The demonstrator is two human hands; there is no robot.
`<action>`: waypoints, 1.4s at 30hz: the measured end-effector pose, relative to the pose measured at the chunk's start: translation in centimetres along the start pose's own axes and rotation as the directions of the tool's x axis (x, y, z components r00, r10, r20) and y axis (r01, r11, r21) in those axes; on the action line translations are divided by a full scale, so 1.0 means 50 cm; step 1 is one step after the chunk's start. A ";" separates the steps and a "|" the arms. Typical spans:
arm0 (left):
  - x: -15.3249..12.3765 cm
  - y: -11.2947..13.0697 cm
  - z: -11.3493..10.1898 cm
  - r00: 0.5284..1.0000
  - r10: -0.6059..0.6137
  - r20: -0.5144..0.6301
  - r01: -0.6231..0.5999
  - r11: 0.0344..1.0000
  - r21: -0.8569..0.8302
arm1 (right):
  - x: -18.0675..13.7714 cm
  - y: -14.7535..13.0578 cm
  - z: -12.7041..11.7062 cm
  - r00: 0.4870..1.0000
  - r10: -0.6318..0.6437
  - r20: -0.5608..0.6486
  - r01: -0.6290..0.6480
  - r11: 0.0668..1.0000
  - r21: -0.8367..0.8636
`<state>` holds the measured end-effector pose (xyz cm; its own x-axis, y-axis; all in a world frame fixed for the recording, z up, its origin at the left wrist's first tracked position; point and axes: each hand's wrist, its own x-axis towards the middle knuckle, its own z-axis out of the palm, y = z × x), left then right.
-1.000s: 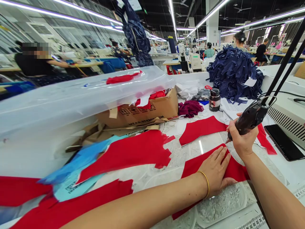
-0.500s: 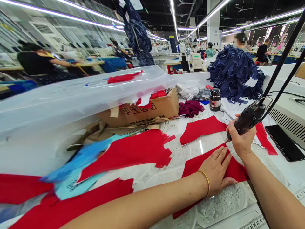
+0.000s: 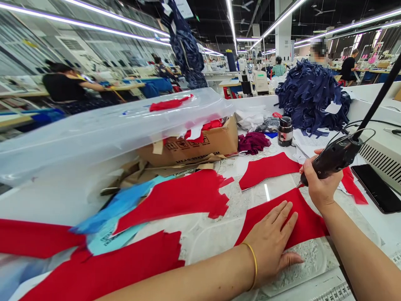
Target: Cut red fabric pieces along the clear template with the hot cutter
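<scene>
A piece of red fabric (image 3: 305,215) lies flat on the clear, scratched board in front of me. My left hand (image 3: 274,234), with a gold bangle at the wrist, rests palm down on its left part, fingers stretched out and thumb apart. In my right hand (image 3: 322,184) is a black handheld tool (image 3: 340,156) with a pointed metal tip. That tip sits at the fabric's upper edge; I cannot tell if it touches. Just beyond lies another red piece (image 3: 269,169) with a curved outline.
More red pieces (image 3: 178,196) spread to the left, near a cardboard box (image 3: 216,144). Behind are a dark jar (image 3: 285,131) and a navy strip heap (image 3: 313,98). A phone (image 3: 377,188) lies right, beside a vented machine (image 3: 384,146). Clear plastic sheeting (image 3: 103,125) covers the left side.
My left hand has slid left and toward me, away from the tool's tip, uncovering more red fabric. My right hand still holds the tool near the same edge. The whole view has shifted slightly.
</scene>
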<state>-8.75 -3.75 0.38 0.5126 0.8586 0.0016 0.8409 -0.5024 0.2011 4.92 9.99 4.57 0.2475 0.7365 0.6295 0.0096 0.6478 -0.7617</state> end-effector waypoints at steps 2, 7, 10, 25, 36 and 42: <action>-0.026 0.000 0.017 1.000 -0.013 0.008 0.013 1.000 -0.002 | -0.007 -0.002 0.003 1.000 0.005 0.028 -0.005 1.000 0.000; -0.072 0.002 0.057 0.999 -0.053 -0.014 0.053 0.999 -0.005 | -0.019 -0.001 0.009 0.998 0.016 0.064 -0.017 1.000 0.013; -0.086 0.000 0.073 0.996 -0.075 -0.055 0.074 0.997 -0.005 | -0.019 0.001 0.011 0.997 0.020 0.069 -0.022 0.999 0.034; -0.082 -0.009 0.104 0.984 -0.049 -0.173 0.061 0.996 0.064 | -0.019 -0.009 0.028 1.000 0.004 0.022 -0.007 0.990 0.138; -0.075 -0.008 0.083 0.996 -0.073 -0.057 0.075 0.997 0.035 | -0.020 -0.002 0.031 0.999 0.027 0.026 -0.029 0.993 0.111; -0.072 0.000 0.071 0.995 -0.051 -0.087 0.056 0.997 0.051 | -0.025 -0.031 0.032 0.995 -0.008 0.103 -0.017 0.973 0.232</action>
<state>-9.98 -7.22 -3.09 0.4516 0.8889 0.0767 0.8761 -0.4581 0.1503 3.04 8.38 5.24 0.1464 0.7476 0.6478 -0.2199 0.6631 -0.7155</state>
